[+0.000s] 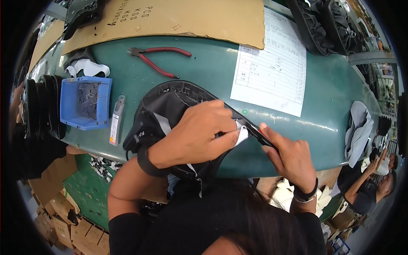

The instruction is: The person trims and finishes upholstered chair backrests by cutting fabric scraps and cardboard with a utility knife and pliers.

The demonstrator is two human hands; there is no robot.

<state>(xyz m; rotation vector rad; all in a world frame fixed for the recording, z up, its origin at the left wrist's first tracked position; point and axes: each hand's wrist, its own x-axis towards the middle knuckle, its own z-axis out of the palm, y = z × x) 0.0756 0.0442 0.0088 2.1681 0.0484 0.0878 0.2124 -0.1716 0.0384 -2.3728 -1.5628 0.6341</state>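
A black fabric-covered piece with a stiff curved rim [146, 100] lies at the table's front edge, partly hidden beneath my left hand and forearm. My left hand [204, 129] reaches across it, thumb and fingers pinched on a white strip of fabric [242, 135] at the rim. My right hand [293, 157] is closed, thumb against fingers, on a slim dark piece with a touch of red [260, 133]. That piece lies in line with the rim; whether it is a separate tool or part of the rim, I cannot tell.
Red-handled cutting pliers [159, 57] lie beyond the black piece. Left of it are a grey utility knife [117, 121] and a blue bin [85, 123] of small dark bits. A printed sheet [272, 80], cardboard [170, 19] and grey fabric [359, 131] also lie on the green table.
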